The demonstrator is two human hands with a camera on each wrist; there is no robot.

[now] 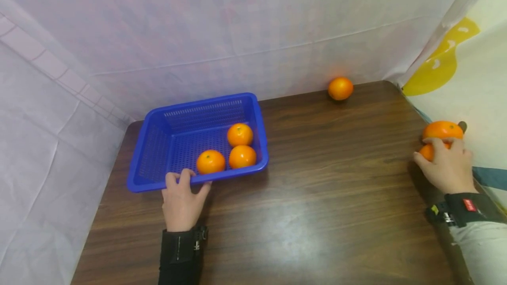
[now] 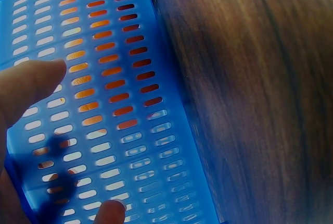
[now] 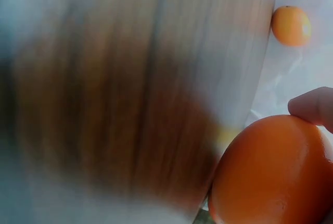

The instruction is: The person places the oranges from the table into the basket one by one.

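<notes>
The near orange [image 1: 428, 152] is at the table's edge, at three o'clock from the middle of the table [image 1: 309, 214]. The right hand [image 1: 449, 168] bends its fingers over it, with the thumb on its left side. Just past it is a far orange [image 1: 442, 130], close to the fingertips; I cannot tell if the hand holds that one too. The step looks like picking up fruit. I think the next move calls for a snug grip, a lift, and a trip toward nine o'clock. A round, smooth fruit could roll off the edge.

In the right wrist view, its skin is shiny, and the fruit is fat and round. A lone orange [image 1: 340, 88] sits at one o'clock, by the back cloth [image 1: 237, 25].

The blue basket [image 1: 138, 153] is at ten o'clock. It looks like hard plastic, a box with round corners and rows of small slots. Three oranges [image 1: 239, 135] lie in it, between three and five o'clock from its middle. The left hand [image 1: 182, 208] hooks its fingers over the near rim, thumb outside, and seems to hold it steady.

The table is brown with dark wood streaks and a bright shine. The back cloth has soft creases. At two o'clock, a side cloth has a yellow shape [image 1: 439, 74].
</notes>
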